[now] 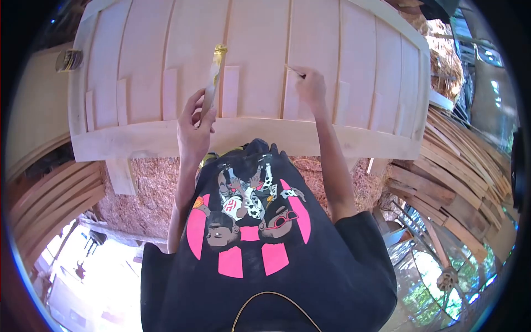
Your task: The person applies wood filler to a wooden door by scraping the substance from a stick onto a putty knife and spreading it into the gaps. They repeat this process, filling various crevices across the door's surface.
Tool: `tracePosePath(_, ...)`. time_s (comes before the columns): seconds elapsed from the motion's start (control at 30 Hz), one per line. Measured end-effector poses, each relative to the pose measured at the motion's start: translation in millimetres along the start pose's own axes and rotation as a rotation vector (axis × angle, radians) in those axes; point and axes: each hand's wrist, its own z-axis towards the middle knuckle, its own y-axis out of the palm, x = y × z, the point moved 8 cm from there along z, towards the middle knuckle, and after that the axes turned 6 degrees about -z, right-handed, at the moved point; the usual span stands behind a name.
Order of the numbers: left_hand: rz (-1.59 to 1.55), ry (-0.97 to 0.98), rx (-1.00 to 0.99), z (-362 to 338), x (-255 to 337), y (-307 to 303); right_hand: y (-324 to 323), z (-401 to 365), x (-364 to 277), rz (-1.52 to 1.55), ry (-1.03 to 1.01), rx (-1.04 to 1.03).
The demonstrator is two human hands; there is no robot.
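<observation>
My left hand [194, 123] is closed around the lower end of a flat wooden stick [211, 91], held upright above the panel. Yellow paste [219, 50] coats the stick's top end and streaks down its face. My right hand [312, 88] pinches a small thin tool [296, 72], whose tip points left and sits right at a seam of the panel; its kind is mostly hidden by the fingers. Under both hands lies a large pale wooden panel [255, 33] with lengthwise boards, raised short strips [230, 91] and a wide bottom rail [265, 131].
A round tin [69, 60] stands at the panel's left edge. Stacked boards lie at the right [462, 182] and curved planks at the left [61, 188]. Wood shavings [152, 182] cover the ground below the panel, and a wooden support [121, 176] sticks out beneath its rail.
</observation>
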Motion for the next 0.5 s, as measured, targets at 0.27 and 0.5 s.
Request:
tracePosePath(0.27, 0.054, -0.051, -0.024, -8.3, -10.6, -8.9, 12.2, -0.4, 71.3, -0.103, 0.351, -0.285)
tracePosePath(0.5, 0.124, -0.009, -0.007, -5.3, -14.8, -13.0, 47.7, 11.5, 89.7, -0.336, 0.350, -0.339)
